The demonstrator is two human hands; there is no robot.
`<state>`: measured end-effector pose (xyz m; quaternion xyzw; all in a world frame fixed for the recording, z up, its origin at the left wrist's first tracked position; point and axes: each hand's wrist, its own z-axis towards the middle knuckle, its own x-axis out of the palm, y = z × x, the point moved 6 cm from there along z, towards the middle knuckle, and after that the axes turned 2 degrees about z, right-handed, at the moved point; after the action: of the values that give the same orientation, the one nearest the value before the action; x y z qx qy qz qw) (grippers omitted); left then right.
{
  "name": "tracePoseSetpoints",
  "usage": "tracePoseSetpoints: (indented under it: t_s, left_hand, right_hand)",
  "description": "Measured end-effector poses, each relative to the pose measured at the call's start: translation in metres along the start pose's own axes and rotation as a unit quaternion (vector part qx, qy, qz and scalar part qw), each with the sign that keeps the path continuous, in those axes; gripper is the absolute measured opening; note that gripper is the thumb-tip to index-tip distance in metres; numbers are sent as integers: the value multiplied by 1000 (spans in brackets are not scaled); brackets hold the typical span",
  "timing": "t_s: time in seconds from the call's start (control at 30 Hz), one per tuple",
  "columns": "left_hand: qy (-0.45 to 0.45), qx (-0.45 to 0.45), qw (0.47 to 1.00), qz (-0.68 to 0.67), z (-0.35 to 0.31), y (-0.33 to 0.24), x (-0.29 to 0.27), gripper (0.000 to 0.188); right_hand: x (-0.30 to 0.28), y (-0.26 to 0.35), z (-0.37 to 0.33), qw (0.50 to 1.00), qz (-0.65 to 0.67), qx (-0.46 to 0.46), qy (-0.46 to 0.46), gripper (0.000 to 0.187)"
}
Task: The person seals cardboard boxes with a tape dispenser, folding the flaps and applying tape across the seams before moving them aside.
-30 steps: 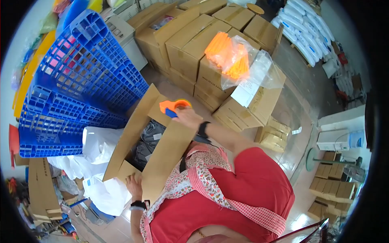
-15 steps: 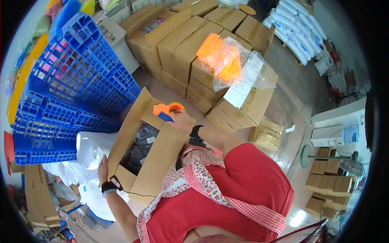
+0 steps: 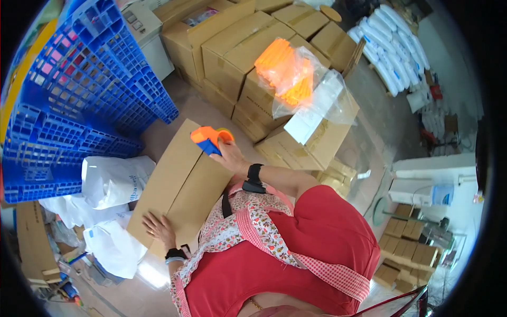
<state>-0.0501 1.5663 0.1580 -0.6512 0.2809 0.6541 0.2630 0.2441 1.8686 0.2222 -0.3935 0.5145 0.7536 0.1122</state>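
A brown cardboard box (image 3: 182,185) stands in front of me with its long top flaps folded down, meeting at a seam along the middle. My left hand (image 3: 160,231) lies flat on the near end of the box top, fingers spread. Over the far end, my right hand (image 3: 230,156) is wrapped round an orange and blue tape dispenser (image 3: 207,139) with a roll of tape on it. What the box holds is hidden under the flaps.
Blue plastic pallets (image 3: 95,79) stand upright at the left, with white sacks (image 3: 108,182) below. Stacked cartons (image 3: 240,39) fill the far side. A bag of orange strips (image 3: 285,68) and a paper sheet (image 3: 311,119) lie on cartons. White bags (image 3: 388,47) are piled far right.
The box's long flaps have come down, covering the dark bagged contents. My left hand has moved from the box's left side onto its top. The tape dispenser has shifted slightly left and up.
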Motion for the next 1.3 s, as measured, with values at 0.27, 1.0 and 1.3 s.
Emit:
tracePoseSetpoints:
  t_s: [0.27,1.0,1.3]
  left_hand:
    - [31,-41,999,-11,-4,1,-13,64]
    - [97,-460,804,-364,-46,142,-3,81]
    - [-145,-423,866,-223,-41,133,-19,67]
  right_hand:
    - [14,27,36,969,-93,-96,206,42]
    - [158,244,9,711,208,-156,653,42]
    - [239,218,-14,677,140,-91,717,44]
